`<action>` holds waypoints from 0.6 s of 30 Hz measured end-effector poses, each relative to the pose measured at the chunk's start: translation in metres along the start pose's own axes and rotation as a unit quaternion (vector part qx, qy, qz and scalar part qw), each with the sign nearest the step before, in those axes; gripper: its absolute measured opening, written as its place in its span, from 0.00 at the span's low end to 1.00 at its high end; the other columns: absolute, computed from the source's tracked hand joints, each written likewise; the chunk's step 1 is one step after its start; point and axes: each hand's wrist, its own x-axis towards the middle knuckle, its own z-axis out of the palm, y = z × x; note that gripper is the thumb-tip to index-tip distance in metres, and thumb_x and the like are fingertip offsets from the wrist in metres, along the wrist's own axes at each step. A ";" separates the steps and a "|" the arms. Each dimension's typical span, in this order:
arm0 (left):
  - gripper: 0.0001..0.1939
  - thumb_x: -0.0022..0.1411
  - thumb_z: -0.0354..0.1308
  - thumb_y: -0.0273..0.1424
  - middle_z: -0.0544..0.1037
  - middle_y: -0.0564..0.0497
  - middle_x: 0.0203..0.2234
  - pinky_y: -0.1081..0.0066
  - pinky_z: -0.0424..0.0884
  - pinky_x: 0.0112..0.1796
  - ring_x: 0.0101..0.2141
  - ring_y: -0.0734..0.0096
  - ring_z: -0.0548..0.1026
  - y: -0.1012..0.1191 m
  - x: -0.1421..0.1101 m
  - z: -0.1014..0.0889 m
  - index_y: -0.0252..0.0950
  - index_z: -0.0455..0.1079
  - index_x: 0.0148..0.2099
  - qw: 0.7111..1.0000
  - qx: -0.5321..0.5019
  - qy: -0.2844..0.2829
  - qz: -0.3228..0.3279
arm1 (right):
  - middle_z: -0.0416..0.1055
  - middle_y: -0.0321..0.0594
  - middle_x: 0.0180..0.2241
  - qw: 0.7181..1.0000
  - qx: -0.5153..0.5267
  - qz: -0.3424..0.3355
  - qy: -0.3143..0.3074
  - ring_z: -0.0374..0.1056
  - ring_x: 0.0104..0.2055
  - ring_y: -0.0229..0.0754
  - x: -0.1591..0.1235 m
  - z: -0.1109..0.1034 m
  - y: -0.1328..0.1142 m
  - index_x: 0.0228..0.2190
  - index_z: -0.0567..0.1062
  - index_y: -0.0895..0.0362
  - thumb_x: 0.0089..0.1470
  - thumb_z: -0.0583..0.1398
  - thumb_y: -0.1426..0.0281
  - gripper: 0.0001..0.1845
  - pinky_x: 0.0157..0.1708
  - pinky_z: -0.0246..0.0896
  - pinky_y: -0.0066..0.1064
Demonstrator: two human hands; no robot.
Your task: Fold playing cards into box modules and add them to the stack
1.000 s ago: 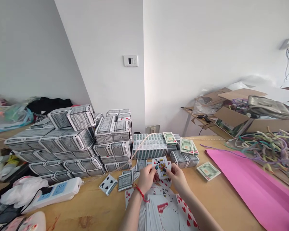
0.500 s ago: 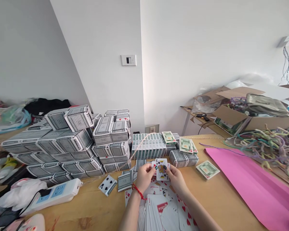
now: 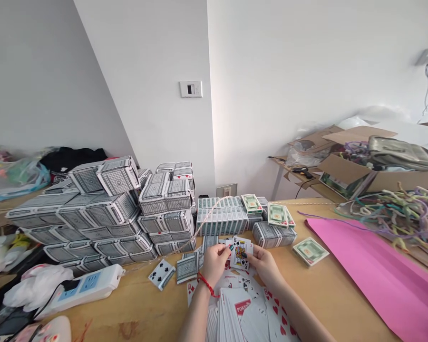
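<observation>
A king of spades (image 3: 240, 254) faces up between my two hands, with other playing cards partly showing behind it. My left hand (image 3: 217, 260), a red cord at its wrist, pinches the cards at their left side. On the right side, my right hand (image 3: 264, 265) grips them with its thumb over the front. Below lies a heap of loose cards (image 3: 231, 313), among them a heart card (image 3: 278, 313) at the right. Face-down cards (image 3: 186, 267) and a spade card (image 3: 161, 274) rest left of my left hand.
Bundled card blocks (image 3: 100, 209) are stacked high at the left. Green card boxes (image 3: 311, 251) stand at the right, by a pink sheet (image 3: 371, 275). A power strip (image 3: 85, 287) lies front left. Tangled cords (image 3: 395, 216) and a cardboard box (image 3: 388, 180) sit at the far right.
The cards between my hands have shifted, and the king of spades tilts slightly differently. Both hands stay near the same place over the heap.
</observation>
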 end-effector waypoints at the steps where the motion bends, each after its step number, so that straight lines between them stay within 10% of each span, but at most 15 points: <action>1: 0.15 0.52 0.52 0.38 0.65 0.55 0.14 0.75 0.55 0.21 0.19 0.74 0.61 0.000 0.000 0.000 0.35 0.65 0.19 1.000 0.002 0.003 0.000 | 0.77 0.44 0.30 1.000 0.001 0.000 0.001 0.72 0.35 0.53 0.000 0.001 -0.001 0.30 0.75 0.58 0.33 0.66 0.54 0.24 0.35 0.66 0.40; 18: 0.15 0.49 0.58 0.37 0.63 0.56 0.11 0.75 0.58 0.22 0.18 0.74 0.63 0.008 -0.003 -0.003 0.34 0.66 0.16 0.992 -0.121 0.002 -0.038 | 0.76 0.41 0.26 0.999 -0.020 0.004 0.028 0.71 0.28 0.47 -0.005 0.002 -0.007 0.27 0.74 0.59 0.37 0.64 0.52 0.22 0.28 0.65 0.33</action>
